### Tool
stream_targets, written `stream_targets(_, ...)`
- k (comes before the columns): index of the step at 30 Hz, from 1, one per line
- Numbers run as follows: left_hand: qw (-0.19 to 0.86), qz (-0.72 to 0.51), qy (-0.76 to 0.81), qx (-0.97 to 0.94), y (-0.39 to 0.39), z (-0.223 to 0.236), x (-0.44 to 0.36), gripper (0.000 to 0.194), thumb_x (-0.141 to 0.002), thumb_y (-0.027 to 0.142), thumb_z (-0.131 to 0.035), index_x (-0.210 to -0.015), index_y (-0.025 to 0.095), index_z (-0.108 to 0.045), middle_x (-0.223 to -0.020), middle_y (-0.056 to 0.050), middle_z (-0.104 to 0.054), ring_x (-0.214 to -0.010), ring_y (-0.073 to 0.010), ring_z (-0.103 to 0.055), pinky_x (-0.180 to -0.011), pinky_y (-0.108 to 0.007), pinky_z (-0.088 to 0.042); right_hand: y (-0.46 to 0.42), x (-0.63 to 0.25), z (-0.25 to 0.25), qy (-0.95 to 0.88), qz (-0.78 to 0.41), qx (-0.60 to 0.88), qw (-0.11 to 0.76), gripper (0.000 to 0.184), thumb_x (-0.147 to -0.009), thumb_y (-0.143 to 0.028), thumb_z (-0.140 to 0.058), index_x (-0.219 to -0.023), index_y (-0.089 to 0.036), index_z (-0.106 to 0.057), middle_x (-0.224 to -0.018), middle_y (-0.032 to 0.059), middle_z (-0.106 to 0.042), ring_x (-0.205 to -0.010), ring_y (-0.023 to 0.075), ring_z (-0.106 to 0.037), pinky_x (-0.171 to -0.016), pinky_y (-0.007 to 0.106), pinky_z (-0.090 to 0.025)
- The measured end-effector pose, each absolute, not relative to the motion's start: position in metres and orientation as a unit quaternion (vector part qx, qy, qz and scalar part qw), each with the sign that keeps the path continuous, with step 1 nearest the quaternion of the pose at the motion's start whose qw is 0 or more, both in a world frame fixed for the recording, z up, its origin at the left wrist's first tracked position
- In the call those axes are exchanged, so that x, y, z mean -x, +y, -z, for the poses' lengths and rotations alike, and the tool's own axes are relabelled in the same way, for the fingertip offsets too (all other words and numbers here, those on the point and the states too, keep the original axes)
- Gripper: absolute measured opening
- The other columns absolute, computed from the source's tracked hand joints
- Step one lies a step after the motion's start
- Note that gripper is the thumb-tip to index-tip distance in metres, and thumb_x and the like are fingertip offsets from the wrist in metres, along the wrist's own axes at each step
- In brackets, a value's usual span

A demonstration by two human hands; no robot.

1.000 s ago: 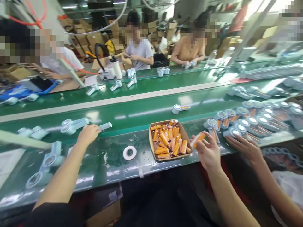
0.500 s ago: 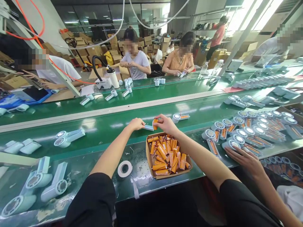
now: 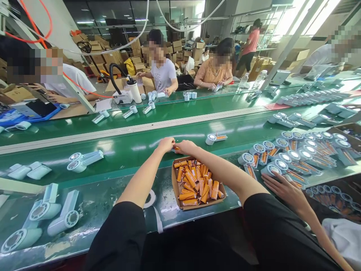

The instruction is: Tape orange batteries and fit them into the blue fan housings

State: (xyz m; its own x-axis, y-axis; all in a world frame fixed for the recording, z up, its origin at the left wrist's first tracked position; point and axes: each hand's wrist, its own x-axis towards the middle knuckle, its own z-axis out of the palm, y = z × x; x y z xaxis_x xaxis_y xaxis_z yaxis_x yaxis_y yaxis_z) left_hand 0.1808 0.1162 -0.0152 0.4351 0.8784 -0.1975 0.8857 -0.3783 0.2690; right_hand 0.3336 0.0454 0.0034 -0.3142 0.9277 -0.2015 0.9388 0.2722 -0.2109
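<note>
Above the green belt, my left hand (image 3: 167, 144) is closed around a pale blue fan housing, now almost wholly hidden by the fingers. My right hand (image 3: 186, 146) meets it from the right, pinching an orange battery (image 3: 176, 148) against the housing; just a sliver of orange shows. Close below my right forearm stands a cardboard box (image 3: 175, 188) full of orange wired batteries (image 3: 194, 180). A pale blue fan housing with an orange battery in its handle (image 3: 211, 139) lies on the belt to the right of my hands.
A tape roll (image 3: 152, 196) lies partly behind my left forearm. Fan housings (image 3: 67, 222) lie at left; rows with batteries (image 3: 293, 156) fill the right. A co-worker's hand (image 3: 284, 188) touches those rows. Several people work across the belt (image 3: 126, 141).
My right hand has moved left with the battery and brought it to the housing in my left hand. Across the belt, a person has turned and reached an arm sideways.
</note>
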Motion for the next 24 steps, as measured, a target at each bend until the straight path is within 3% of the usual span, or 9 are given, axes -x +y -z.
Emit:
stream_targets(5,0.173,-0.01,0.542,-0.822,0.116,0.007,-0.189,0.031,-0.103,0.043,-0.065,-0.118,0.017,-0.071,-0.124,-0.01,-0.072,-0.114,-0.0237,-0.069,-0.104,-0.049,-0.056,0.052,-0.324,-0.018,0.796,0.157,-0.581,0.058,0.037,-0.092,-0.035,-0.075,-0.128,-0.027,-0.076,-0.123,0.0149,-0.079,-0.111,0.0335,-0.075,-0.091,0.039,-0.057)
stream_targets(7,0.175,-0.033,0.541,-0.822,0.111,-0.001,-0.193,0.028,-0.103,0.04,-0.062,-0.118,0.019,-0.072,-0.122,-0.01,-0.075,-0.115,-0.0241,-0.07,-0.105,-0.045,-0.054,0.051,-0.327,-0.029,0.8,0.164,-0.576,0.046,0.039,-0.089,-0.033,-0.079,-0.127,-0.027,-0.076,-0.12,0.013,-0.08,-0.11,0.0326,-0.076,-0.091,0.039,-0.057)
stream_targets(9,0.173,-0.069,0.534,-0.825,0.096,-0.008,-0.19,0.029,-0.104,0.036,-0.057,-0.125,0.021,-0.071,-0.128,-0.009,-0.076,-0.121,-0.0248,-0.069,-0.109,-0.04,-0.05,0.038,-0.338,-0.039,0.805,0.16,-0.571,0.015,0.039,-0.094,-0.033,-0.074,-0.133,-0.027,-0.073,-0.128,0.012,-0.077,-0.115,0.0304,-0.073,-0.096,0.037,-0.055)
stream_targets(12,0.16,-0.133,0.52,-0.829,0.046,-0.005,-0.15,0.039,-0.103,0.033,-0.054,-0.138,0.021,-0.065,-0.145,-0.01,-0.068,-0.14,-0.0282,-0.057,-0.122,-0.046,-0.039,-0.014,-0.369,-0.041,0.802,0.156,-0.569,-0.096,0.036,-0.106,-0.033,-0.054,-0.136,-0.023,-0.07,-0.134,0.0117,-0.075,-0.116,0.0247,-0.072,-0.099,0.034,-0.053)
stream_targets(13,0.154,-0.149,0.516,-0.83,0.022,0.002,-0.125,0.039,-0.102,0.035,-0.055,-0.137,0.021,-0.066,-0.148,-0.01,-0.066,-0.145,-0.03,-0.051,-0.125,-0.049,-0.036,-0.04,-0.381,-0.036,0.789,0.174,-0.566,-0.164,0.034,-0.105,-0.033,-0.055,-0.129,-0.02,-0.074,-0.124,0.0111,-0.078,-0.106,0.0233,-0.073,-0.094,0.033,-0.054)
stream_targets(16,0.131,-0.216,0.456,-0.853,-0.055,0.037,-0.033,0.037,-0.103,0.045,-0.054,-0.128,0.025,-0.073,-0.132,-0.008,-0.075,-0.131,-0.0294,-0.062,-0.115,-0.049,-0.05,-0.131,-0.417,-0.012,0.727,0.308,-0.535,-0.301,0.035,-0.096,-0.05,-0.066,-0.098,-0.02,-0.082,-0.092,0.0062,-0.082,-0.08,0.0213,-0.073,-0.074,0.03,-0.056)
stream_targets(18,0.097,-0.196,0.442,-0.87,-0.104,0.061,0.019,0.036,-0.101,0.046,-0.059,-0.127,0.027,-0.074,-0.133,-0.008,-0.074,-0.129,-0.0305,-0.063,-0.11,-0.049,-0.055,-0.184,-0.433,0.003,0.659,0.376,-0.557,-0.339,0.04,-0.09,-0.058,-0.07,-0.083,-0.02,-0.082,-0.078,0.0062,-0.08,-0.074,0.0227,-0.073,-0.069,0.031,-0.057)
stream_targets(20,0.065,-0.168,0.448,-0.876,-0.143,0.074,0.047,0.029,-0.099,0.039,-0.063,-0.122,0.027,-0.076,-0.139,-0.01,-0.07,-0.128,-0.0311,-0.063,-0.106,-0.049,-0.057,-0.219,-0.436,0.013,0.627,0.396,-0.573,-0.349,0.048,-0.093,-0.062,-0.064,-0.077,-0.02,-0.08,-0.074,0.008,-0.078,-0.072,0.0231,-0.073,-0.068,0.032,-0.058)
stream_targets(24,-0.019,-0.215,0.456,-0.863,-0.179,0.062,0.03,0.014,-0.096,0.026,-0.068,-0.106,0.023,-0.077,-0.134,-0.015,-0.068,-0.127,-0.0334,-0.061,-0.103,-0.053,-0.058,-0.233,-0.391,0.016,0.544,0.445,-0.566,-0.43,0.047,-0.091,-0.065,-0.068,-0.089,-0.019,-0.08,-0.074,0.0081,-0.076,-0.061,0.0189,-0.067,-0.055,0.028,-0.056)
